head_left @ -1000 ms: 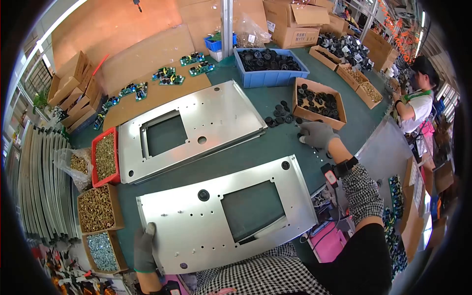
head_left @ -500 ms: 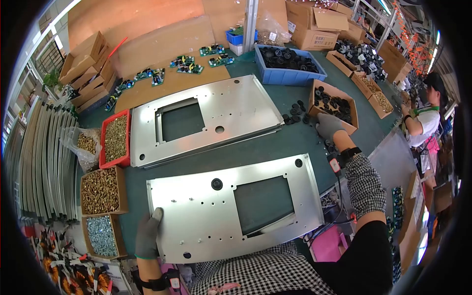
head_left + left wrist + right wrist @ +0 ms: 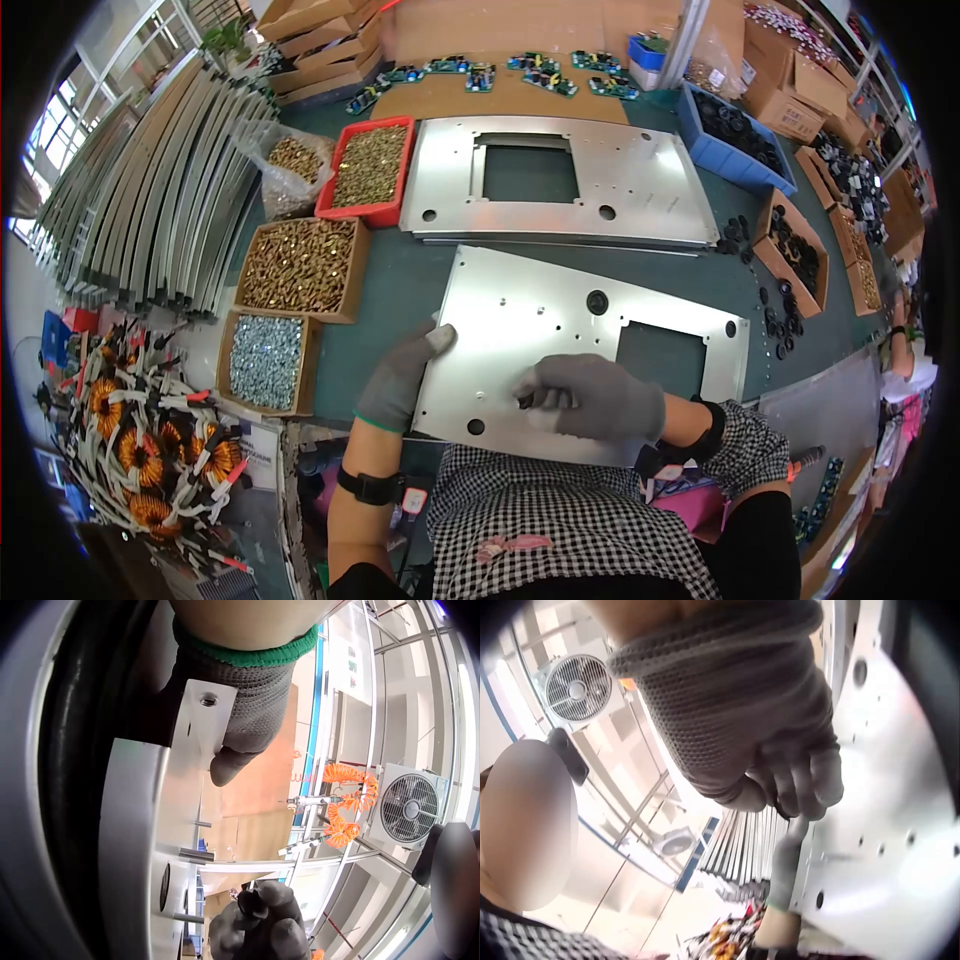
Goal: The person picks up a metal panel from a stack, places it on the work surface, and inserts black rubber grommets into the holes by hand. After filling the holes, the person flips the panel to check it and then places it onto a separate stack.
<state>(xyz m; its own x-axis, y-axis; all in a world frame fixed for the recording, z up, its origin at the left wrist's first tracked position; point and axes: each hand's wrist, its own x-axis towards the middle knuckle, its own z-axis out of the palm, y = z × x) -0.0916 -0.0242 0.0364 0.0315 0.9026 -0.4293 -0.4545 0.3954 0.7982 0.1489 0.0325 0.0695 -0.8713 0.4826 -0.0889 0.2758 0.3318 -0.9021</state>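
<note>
A bent sheet-metal panel (image 3: 500,320) with a large rectangular cutout lies near the person's lap. At its left edge the gloved left hand (image 3: 400,375) grips it, thumb on top. Over the panel's lower middle hovers the gloved right hand (image 3: 600,395), pinching a small round black rubber grommet (image 3: 252,903) between fingertips and thumb. Black grommets (image 3: 597,302) sit in two of the panel's upper holes. A round hole (image 3: 476,427) shows near the lower left corner, left of the right hand. Metal studs (image 3: 196,856) stand up from the panel face.
Behind lies another stack of metal panels (image 3: 640,180). Loose grommets (image 3: 785,320) lie beside a cardboard box (image 3: 822,290) on the right. A red bin (image 3: 408,165) and boxes of brass standoffs (image 3: 300,265) and silver fasteners (image 3: 265,360) line the left side.
The right hand has come from the loose grommets at the right to above the panel, now holding a grommet. The left hand still grips the panel edge. The head view has turned left.
</note>
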